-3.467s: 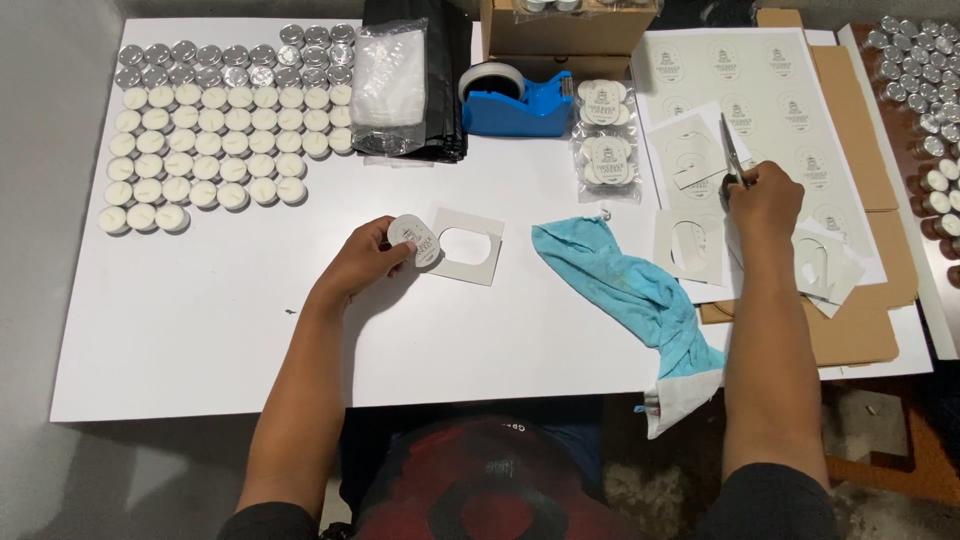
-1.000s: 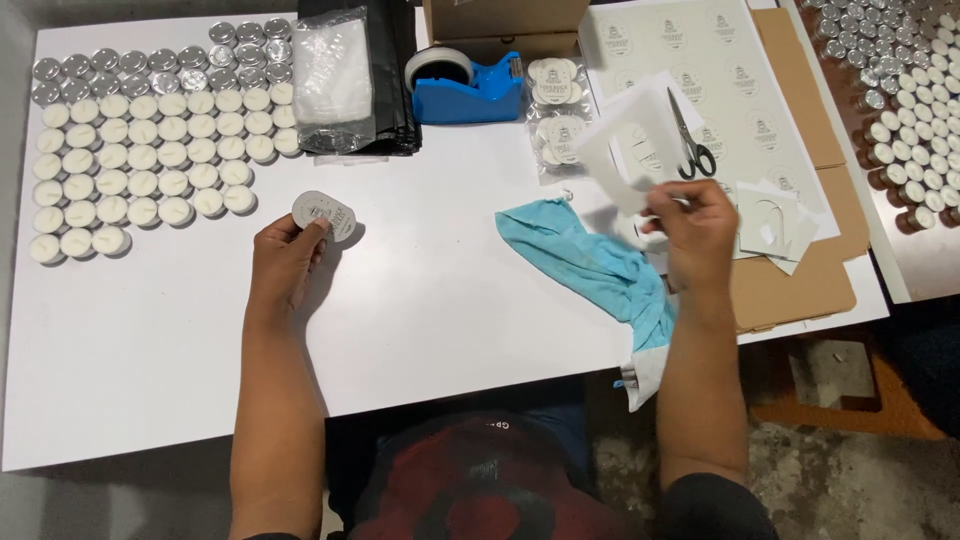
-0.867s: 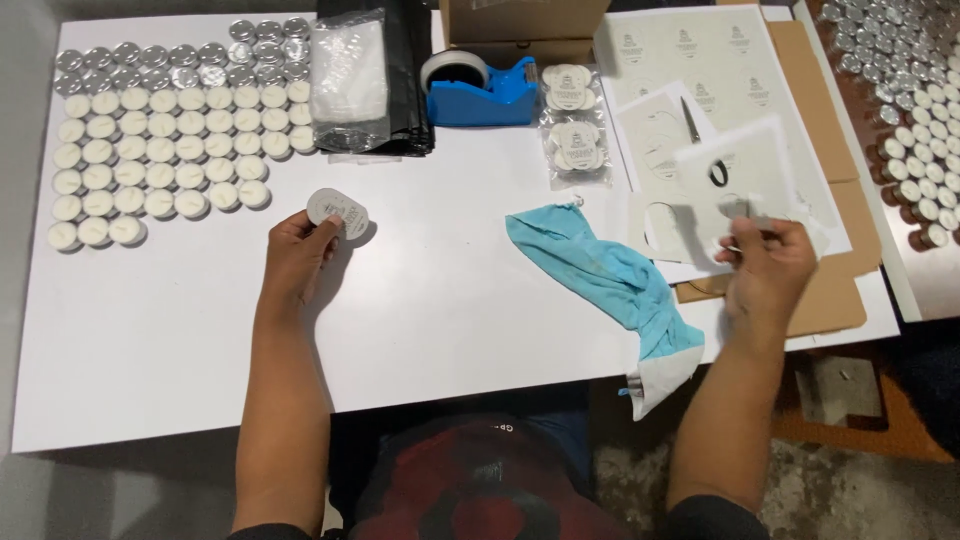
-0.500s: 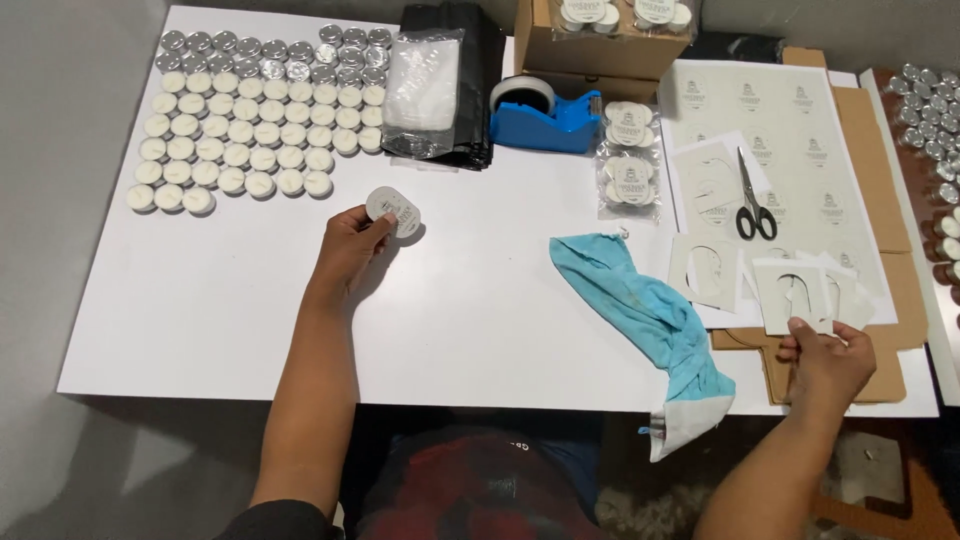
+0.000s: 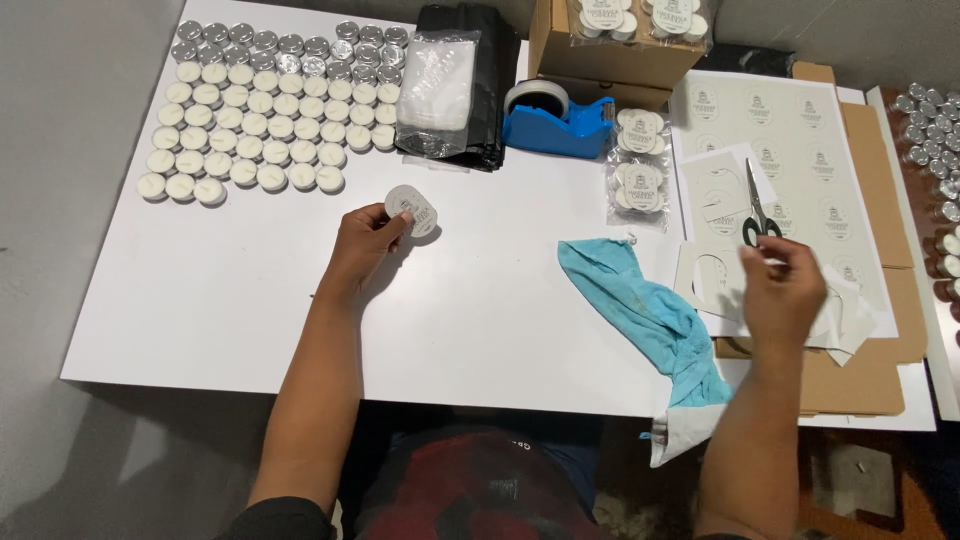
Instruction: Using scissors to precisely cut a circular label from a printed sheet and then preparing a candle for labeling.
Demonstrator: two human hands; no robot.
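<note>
Partly hidden: cut sheets point(image 5: 850, 315) under right hand point(image 5: 782, 296) | scissors point(image 5: 755, 205) handles half-covered

The right hand point(image 5: 782, 292) lies over the cut paper scraps point(image 5: 712, 272), so I cannot see if its fingers pinch one. The left hand point(image 5: 365, 245) covers the lower edge of the oval sticker point(image 5: 412, 209) it holds, and the print on it is too small to make out. Far right of the right hand, the little metal cups point(image 5: 932, 130) run off the picture's edge. The cardboard box point(image 5: 610, 55) above both hands is cut off at the top.
</note>
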